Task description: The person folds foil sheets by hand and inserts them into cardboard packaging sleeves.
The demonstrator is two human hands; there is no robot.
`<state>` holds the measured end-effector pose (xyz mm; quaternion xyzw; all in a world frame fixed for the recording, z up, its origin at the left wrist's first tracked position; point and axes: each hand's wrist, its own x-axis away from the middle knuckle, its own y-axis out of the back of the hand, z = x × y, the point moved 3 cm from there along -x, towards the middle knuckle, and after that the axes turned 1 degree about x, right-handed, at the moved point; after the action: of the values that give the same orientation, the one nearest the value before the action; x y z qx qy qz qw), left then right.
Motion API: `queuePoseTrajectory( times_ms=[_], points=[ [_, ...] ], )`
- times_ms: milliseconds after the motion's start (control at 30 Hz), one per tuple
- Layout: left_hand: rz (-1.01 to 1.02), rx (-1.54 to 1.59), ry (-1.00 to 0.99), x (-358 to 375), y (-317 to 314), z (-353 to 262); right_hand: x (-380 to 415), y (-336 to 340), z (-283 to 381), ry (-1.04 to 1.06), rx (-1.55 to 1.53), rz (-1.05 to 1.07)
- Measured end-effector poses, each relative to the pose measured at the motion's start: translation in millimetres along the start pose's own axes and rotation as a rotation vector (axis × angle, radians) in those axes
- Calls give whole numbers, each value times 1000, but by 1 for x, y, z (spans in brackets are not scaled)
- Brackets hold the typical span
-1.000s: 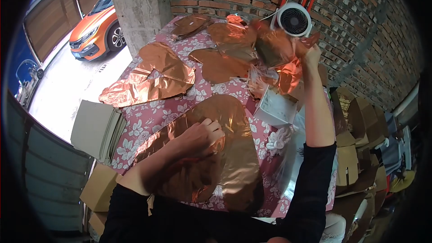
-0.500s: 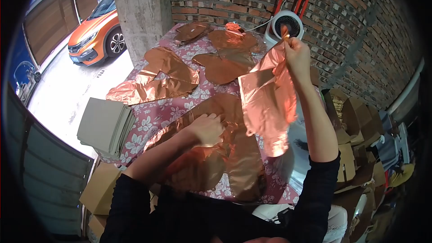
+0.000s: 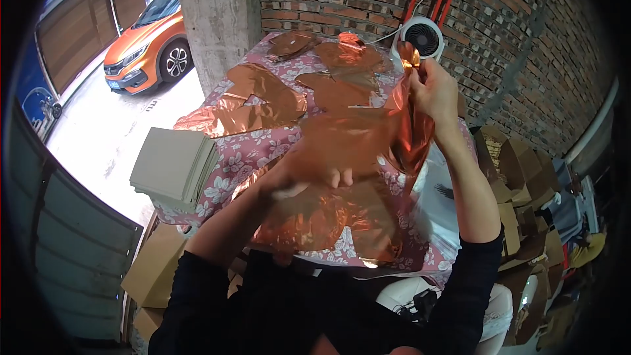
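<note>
My right hand [image 3: 436,95] is closed around the gathered upper end of a flat rose-gold foil balloon [image 3: 414,135], holding it up over the right side of the table. Its loose part is smeared by motion and spreads leftward over my left hand [image 3: 338,177]. Only a few fingertips of that hand show below the foil; the rest is covered or blurred. Under both hands a larger copper-coloured foil balloon [image 3: 373,220] lies flat at the table's near side. Another letter-shaped foil balloon [image 3: 257,108] rests further back on the left.
More foil balloons [image 3: 342,90] lie at the back of the flowered tablecloth [image 3: 227,171]. A stack of grey-beige sheets [image 3: 167,161] sits at the left edge. A white fan [image 3: 420,38] stands at the back right. Cardboard boxes [image 3: 516,177] crowd the right side.
The hanging foil balloon has swung left and now spreads over my left hand. My left hand has shifted slightly right. My right hand still grips the balloon's end. The view has shifted a little.
</note>
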<state>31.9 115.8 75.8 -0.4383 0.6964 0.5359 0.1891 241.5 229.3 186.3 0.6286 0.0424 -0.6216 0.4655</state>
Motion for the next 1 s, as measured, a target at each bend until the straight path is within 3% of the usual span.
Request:
queuePoseTrajectory(
  times_ms=[67,100,133,200,233,333,400,467,500,533,600,633,667,733,800,867,933,1000],
  points=[
    [-37,1333,568,10,-2,-6,6,3,5,-84,42,11],
    [60,1669,333,1,4,-8,8,6,9,-81,41,10],
    [58,1667,336,2,4,-14,11,10,14,-70,63,-3],
    [-316,1411,386,2,3,-33,18,15,23,-48,107,-18],
    [-373,1371,419,1,-1,-39,20,14,25,-22,159,-44],
    [-401,1240,490,1,-8,-43,35,18,44,111,121,-55],
    [-448,1332,479,0,-2,-34,52,21,67,263,20,-76],
    [-390,1577,613,-9,7,-30,73,31,94,456,-26,-34],
    [-461,1386,771,-9,8,-33,83,35,106,540,-22,-29],
    [-460,1384,770,-12,12,-43,94,37,113,626,-76,29],
    [-195,1194,437,-19,24,-66,112,42,128,762,-68,32],
    [-121,283,396,-7,28,-42,117,44,134,796,-63,32],
    [-114,286,391,3,19,-25,120,46,138,829,-56,33],
    [-329,862,801,-24,18,-43,127,43,139,808,-69,40],
    [-314,921,767,-29,20,-44,131,44,138,790,-89,47],
    [-261,792,617,-28,24,-38,130,50,135,743,-276,129],
    [-252,782,603,-29,39,-41,119,71,120,556,-387,159],
    [-168,650,527,-34,54,-49,115,77,95,340,-287,39]
  ],
)
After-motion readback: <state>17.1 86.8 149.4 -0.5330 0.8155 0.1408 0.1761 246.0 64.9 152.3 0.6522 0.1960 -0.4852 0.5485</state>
